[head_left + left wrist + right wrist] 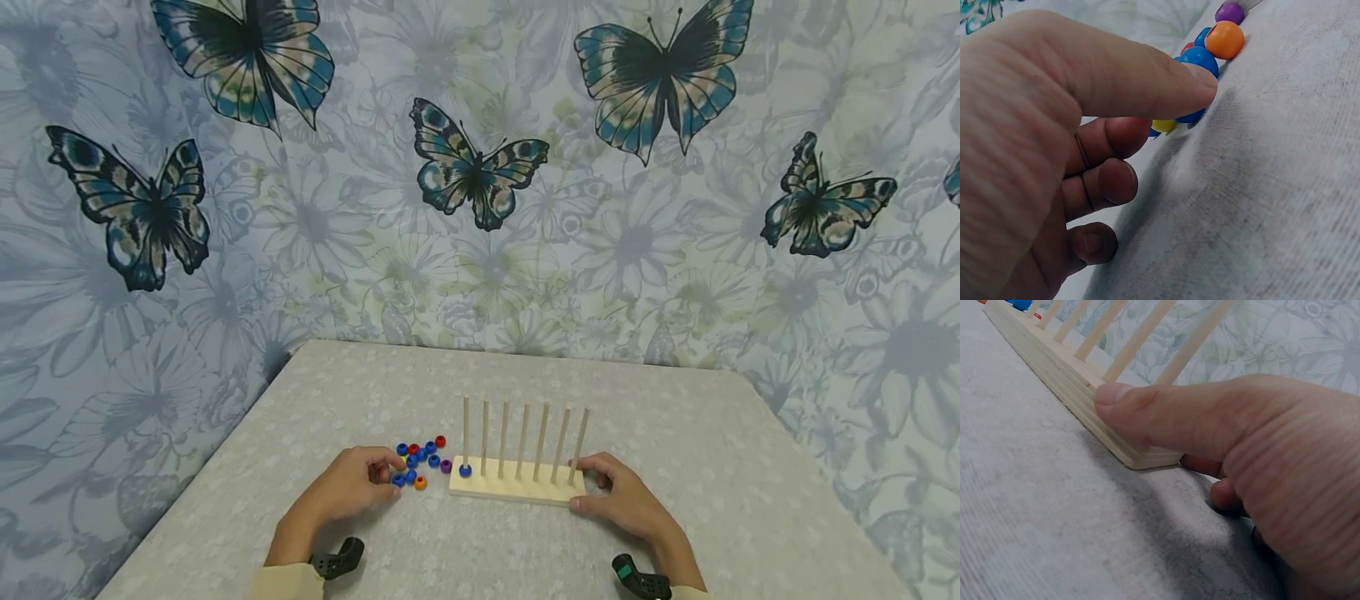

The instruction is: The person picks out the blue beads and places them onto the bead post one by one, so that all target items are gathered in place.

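A pale wooden board [510,490] on the tabletop [487,550] bears one round blue bead [465,471] on its leftmost peg [466,429]; six pegs [522,437] stand bare. Right hand [621,498] grips its right end; left hand [347,483], hold unclear, meets loose multicoloured round beads [422,455] at left.

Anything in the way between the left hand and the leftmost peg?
Along the tabletop, yes: loose beads lie between the left hand and the peg board, the purple bead nearest it. Above them, nothing visible blocks the leftmost peg, though a blue bead sits at its base.
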Action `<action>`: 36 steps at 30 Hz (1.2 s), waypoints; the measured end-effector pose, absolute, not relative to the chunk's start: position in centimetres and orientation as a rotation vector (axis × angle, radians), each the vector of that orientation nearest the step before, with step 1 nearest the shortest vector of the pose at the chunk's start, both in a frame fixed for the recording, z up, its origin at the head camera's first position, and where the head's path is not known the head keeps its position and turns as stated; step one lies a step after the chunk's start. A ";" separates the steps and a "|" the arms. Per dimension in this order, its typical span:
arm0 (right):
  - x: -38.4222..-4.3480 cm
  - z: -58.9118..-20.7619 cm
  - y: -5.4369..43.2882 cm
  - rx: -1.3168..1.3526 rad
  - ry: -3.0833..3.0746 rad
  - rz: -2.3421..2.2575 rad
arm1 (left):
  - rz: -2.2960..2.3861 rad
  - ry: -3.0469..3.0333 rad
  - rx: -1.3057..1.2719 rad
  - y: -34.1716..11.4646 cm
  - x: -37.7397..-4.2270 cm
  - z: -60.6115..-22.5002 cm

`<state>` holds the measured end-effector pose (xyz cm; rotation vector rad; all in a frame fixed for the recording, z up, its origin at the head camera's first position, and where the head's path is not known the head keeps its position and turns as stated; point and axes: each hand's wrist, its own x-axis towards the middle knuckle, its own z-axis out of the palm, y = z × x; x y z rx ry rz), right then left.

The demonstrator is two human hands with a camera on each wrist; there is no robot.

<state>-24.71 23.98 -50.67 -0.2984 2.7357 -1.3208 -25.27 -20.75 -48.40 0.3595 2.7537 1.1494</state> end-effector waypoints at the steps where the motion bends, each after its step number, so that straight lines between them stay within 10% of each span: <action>1: -24.7 -50.8 24.0 -0.297 2.736 -1.320 | 1.148 2.750 0.355 -20.7 -25.3 -48.4; 36: -24.9 -51.1 24.0 -0.304 2.761 -1.309 | 1.109 2.764 0.338 -20.8 -25.6 -49.1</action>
